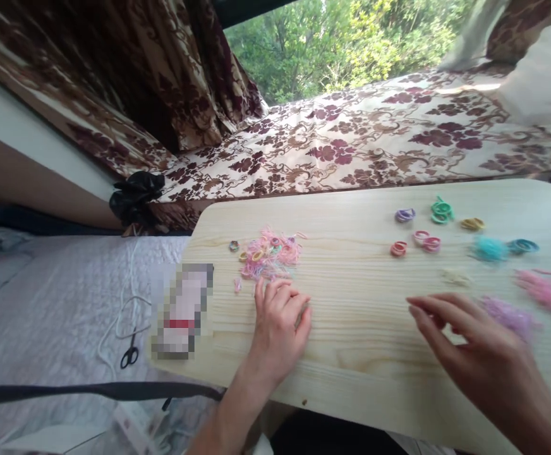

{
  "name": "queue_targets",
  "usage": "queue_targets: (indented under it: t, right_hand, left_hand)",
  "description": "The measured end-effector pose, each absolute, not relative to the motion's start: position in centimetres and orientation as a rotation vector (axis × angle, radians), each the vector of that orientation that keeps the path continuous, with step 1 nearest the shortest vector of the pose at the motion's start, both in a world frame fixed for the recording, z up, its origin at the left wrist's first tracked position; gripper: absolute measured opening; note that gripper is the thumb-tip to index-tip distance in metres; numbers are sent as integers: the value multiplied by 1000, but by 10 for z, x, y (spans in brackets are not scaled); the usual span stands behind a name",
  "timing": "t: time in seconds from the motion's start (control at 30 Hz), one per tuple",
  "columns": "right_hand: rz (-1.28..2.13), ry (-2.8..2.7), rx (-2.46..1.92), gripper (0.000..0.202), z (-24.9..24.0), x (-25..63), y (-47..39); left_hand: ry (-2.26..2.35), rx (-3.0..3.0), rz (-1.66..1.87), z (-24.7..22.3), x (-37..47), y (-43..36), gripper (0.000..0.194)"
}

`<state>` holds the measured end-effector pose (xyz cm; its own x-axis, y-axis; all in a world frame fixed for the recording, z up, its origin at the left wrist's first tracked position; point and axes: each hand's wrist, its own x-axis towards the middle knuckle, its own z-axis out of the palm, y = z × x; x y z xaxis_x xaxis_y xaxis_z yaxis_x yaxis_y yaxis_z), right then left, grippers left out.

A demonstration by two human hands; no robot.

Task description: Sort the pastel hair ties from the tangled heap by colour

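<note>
My left hand (279, 316) rests on the table with its fingers slightly bent and apart, the tips at the near edge of a mixed pile of small elastic bands (268, 256), mostly pink with a few thicker coloured hair ties among them. Over the table's right part, my right hand (474, 341) has thumb and forefinger pinched together; whatever is between them is too small to make out. Around it lie sorted heaps: purple bands (510, 316), pink bands (545, 291), turquoise bands (490, 249) and pale yellowish bands (455, 277).
Farther back are hair ties in green (441, 210), purple (405, 215), yellow (472, 224), red (398, 248), pink (427, 241) and blue (522, 246). A blurred-out flat object (183, 309) lies at the wooden table's (351, 373) left end. Black-handled scissors (129, 357) lie beyond it.
</note>
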<state>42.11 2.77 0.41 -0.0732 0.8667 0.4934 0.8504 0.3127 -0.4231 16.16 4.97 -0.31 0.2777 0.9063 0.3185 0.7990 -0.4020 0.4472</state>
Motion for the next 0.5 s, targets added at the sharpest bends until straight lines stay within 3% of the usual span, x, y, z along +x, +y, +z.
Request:
queue_targets:
  t: [0.13, 0.5]
  right_hand:
    - [223, -2001, -1378, 19, -7, 372, 40]
    - [131, -2014, -1340, 16, -25, 357, 43]
  left_hand:
    - [1668, 2344, 808, -3, 154, 50, 17]
    - [1868, 2423, 658, -5, 152, 60, 31]
